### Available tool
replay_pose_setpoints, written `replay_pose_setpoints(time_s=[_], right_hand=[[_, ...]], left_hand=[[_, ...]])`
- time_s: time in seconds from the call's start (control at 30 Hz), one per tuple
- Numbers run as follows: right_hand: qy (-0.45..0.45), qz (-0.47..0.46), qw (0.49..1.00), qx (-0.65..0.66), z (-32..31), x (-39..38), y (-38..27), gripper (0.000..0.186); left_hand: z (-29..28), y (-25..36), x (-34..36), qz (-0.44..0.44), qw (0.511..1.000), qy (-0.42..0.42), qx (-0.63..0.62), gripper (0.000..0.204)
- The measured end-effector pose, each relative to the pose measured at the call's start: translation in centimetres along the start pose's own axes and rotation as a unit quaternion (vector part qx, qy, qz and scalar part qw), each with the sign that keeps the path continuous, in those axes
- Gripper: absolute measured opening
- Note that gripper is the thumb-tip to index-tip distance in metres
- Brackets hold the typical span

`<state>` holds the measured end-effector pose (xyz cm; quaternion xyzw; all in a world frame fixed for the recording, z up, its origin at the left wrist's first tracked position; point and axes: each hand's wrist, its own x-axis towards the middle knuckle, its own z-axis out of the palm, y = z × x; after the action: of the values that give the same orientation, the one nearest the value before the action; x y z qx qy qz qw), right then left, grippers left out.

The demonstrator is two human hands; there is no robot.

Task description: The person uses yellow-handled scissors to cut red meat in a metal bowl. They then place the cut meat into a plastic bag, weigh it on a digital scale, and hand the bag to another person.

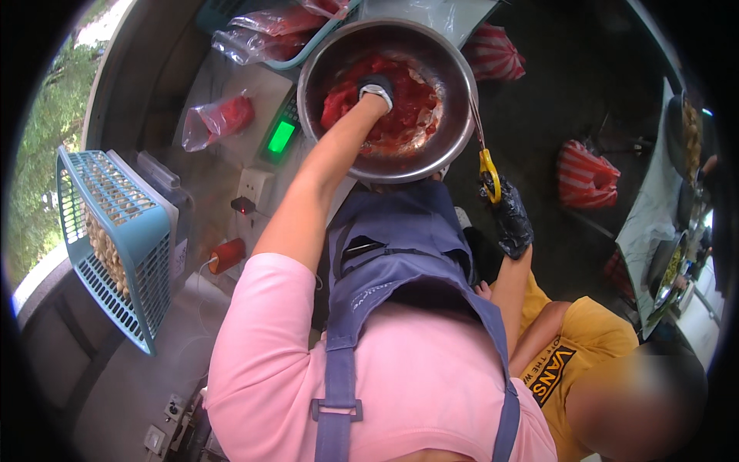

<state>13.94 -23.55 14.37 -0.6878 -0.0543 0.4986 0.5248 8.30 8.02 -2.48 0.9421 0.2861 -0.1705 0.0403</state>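
A large steel bowl (464, 115) stands ahead of me with wet red meat (416, 100) in it. My left hand (376, 86), in a dark glove with a pale band at the wrist, reaches down into the meat. Its fingers are hidden there. At the bowl's right side, my right hand (511, 215) wears a black plastic glove and holds scissors with yellow handles (488, 174). Their thin metal blades point away from me, along the outside of the rim.
Left of the bowl are a scale with a lit green display (282, 137) and a bag of red meat (222, 120). More bagged meat (273, 23) lies in a blue basket. A blue crate (146, 223) stands farther left. Someone in a yellow shirt (585, 331) is at my right.
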Motion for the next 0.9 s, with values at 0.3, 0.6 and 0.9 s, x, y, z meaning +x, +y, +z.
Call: replay_pose_setpoints(time_s=[0.3,0.6,0.9], right_hand=[[-0.034,-0.075,0.996,-0.033,-2.4,4.0,-0.3,0.03],[-0.112,-0.042,0.993,0.017,-0.2,6.3,-1.5,0.024],[-0.141,-0.056,0.988,0.008,-1.0,6.0,-2.3,0.033]], left_hand=[[-8.9,-5.2,-2.1,-0.009,0.918,-0.176,-0.356,0.045],[-13.2,-8.2,-4.1,-0.054,0.805,-0.077,-0.586,0.033],[-20.0,-7.2,-7.8,0.076,0.765,-0.037,-0.638,0.024]])
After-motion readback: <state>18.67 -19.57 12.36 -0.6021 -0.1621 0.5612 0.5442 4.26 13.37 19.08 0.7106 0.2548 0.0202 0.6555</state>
